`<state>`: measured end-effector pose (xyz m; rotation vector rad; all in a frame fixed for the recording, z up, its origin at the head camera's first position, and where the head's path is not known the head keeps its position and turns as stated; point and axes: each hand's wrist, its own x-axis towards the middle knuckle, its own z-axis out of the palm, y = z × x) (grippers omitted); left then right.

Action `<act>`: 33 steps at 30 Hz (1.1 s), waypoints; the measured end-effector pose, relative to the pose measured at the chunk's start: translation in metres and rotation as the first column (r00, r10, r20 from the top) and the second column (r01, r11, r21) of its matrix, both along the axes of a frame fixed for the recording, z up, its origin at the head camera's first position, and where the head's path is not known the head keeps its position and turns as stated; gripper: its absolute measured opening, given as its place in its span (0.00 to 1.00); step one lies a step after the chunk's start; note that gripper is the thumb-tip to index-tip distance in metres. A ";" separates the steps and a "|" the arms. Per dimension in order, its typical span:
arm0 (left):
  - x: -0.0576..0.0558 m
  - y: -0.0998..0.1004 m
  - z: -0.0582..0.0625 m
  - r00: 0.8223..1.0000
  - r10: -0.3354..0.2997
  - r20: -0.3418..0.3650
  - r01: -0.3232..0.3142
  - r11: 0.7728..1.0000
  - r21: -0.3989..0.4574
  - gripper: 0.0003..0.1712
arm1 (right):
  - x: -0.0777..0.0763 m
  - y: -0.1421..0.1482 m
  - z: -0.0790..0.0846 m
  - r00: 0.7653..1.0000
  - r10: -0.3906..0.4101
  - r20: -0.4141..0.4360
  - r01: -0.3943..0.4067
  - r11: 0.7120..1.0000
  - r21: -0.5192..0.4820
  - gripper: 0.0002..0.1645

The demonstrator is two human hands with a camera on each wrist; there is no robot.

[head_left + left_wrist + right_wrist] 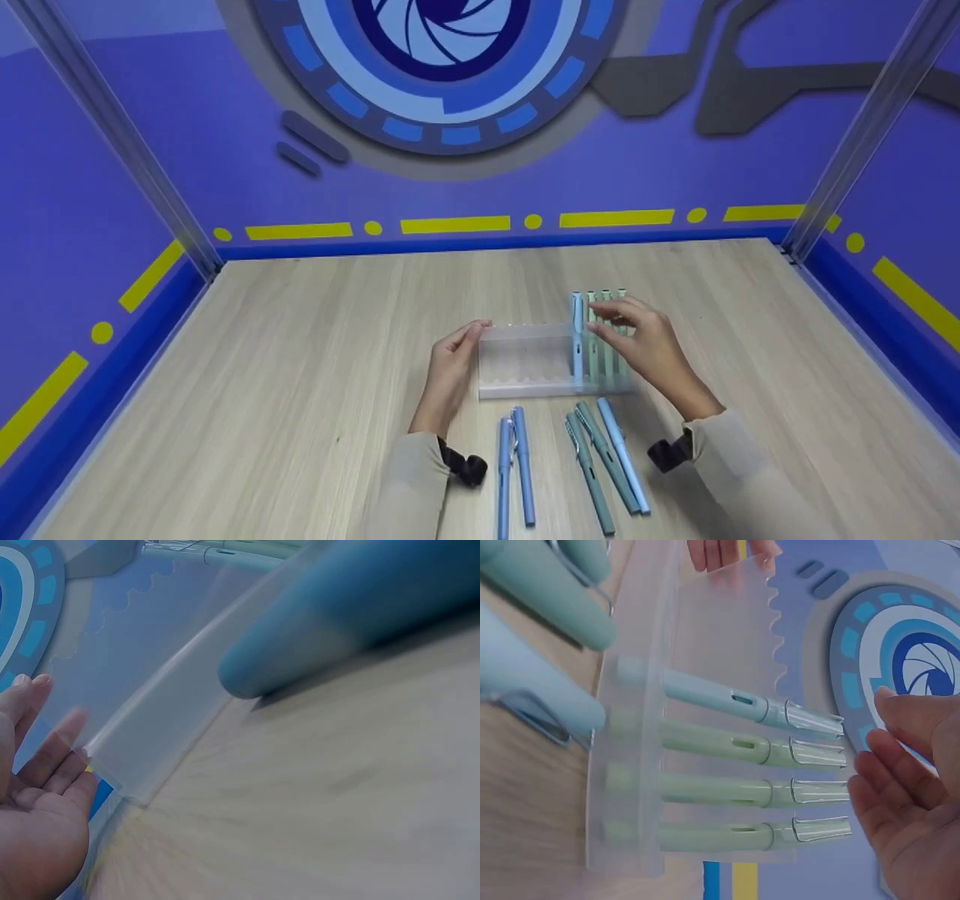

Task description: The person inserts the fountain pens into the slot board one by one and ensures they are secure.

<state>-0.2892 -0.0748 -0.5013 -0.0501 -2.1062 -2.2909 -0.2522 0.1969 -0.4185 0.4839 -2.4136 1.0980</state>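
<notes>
A frosted clear pen stand (525, 364) with a scalloped edge stands on the table. My left hand (451, 367) pinches its left side near the upper corner; in the left wrist view the fingers (56, 757) show through the clear plastic. Upright in the stand's right part are a light blue pen (716, 694) and three pale green pens (716, 790), clips facing out. My right hand (651, 349) is beside their capped ends, thumb and fingers apart. In the right wrist view, that hand (915, 787) has nothing between its fingers.
In front of the stand lie two blue pens (523, 469), two dark green pens (592, 472) and a light blue pen (624, 457). The wooden table (300, 375) is bounded by blue-purple panels (150, 112) at the back and sides.
</notes>
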 end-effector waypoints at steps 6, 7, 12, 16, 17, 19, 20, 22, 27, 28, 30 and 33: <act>0.000 -0.001 0.001 1.000 0.005 0.011 -0.005 1.000 -0.026 0.24 | 0.013 0.006 -0.006 0.982 0.029 0.185 -0.023 0.999 -0.032 0.13; 0.000 -0.001 0.001 1.000 0.008 0.015 -0.007 1.000 -0.029 0.24 | 0.015 0.007 -0.006 0.976 0.037 0.213 -0.031 0.999 -0.030 0.13; 0.001 0.000 0.002 1.000 0.014 0.022 -0.013 0.999 -0.032 0.24 | 0.024 0.013 -0.010 0.943 0.058 0.327 -0.063 0.998 0.004 0.14; 0.001 -0.001 0.001 1.000 0.015 0.022 -0.015 1.000 -0.027 0.24 | 0.030 0.018 -0.012 0.913 0.072 0.402 -0.091 0.995 0.027 0.15; 0.001 -0.001 0.001 1.000 0.016 0.023 -0.015 1.000 -0.026 0.24 | 0.032 0.019 -0.013 0.904 0.080 0.420 -0.101 0.994 0.028 0.15; 0.001 -0.001 0.000 0.999 0.017 0.031 -0.016 1.000 -0.025 0.24 | 0.034 0.021 -0.015 0.884 0.098 0.458 -0.120 0.993 0.020 0.14; 0.001 -0.001 0.000 0.999 0.017 0.034 -0.016 1.000 -0.026 0.24 | 0.034 0.022 -0.017 0.873 0.104 0.476 -0.127 0.992 0.015 0.14; 0.001 0.000 0.000 0.999 0.015 0.033 -0.014 1.000 -0.025 0.24 | 0.036 0.024 -0.020 0.855 0.114 0.506 -0.138 0.990 0.011 0.14; 0.001 0.000 0.000 0.999 0.013 0.035 -0.012 1.000 -0.018 0.23 | 0.036 0.030 -0.029 0.828 0.097 0.552 -0.139 0.990 0.035 0.12; 0.001 0.000 0.001 0.999 0.012 0.033 -0.012 1.000 -0.014 0.23 | 0.037 0.031 -0.030 0.827 0.097 0.553 -0.142 0.989 0.039 0.12; 0.001 0.000 0.001 0.999 0.009 0.034 -0.009 1.000 -0.002 0.22 | 0.037 0.033 -0.032 0.824 0.106 0.557 -0.152 0.988 0.038 0.11; 0.000 0.000 0.001 1.000 0.003 0.031 -0.004 1.000 0.019 0.21 | 0.038 0.035 -0.035 0.807 0.133 0.575 -0.174 0.985 0.015 0.10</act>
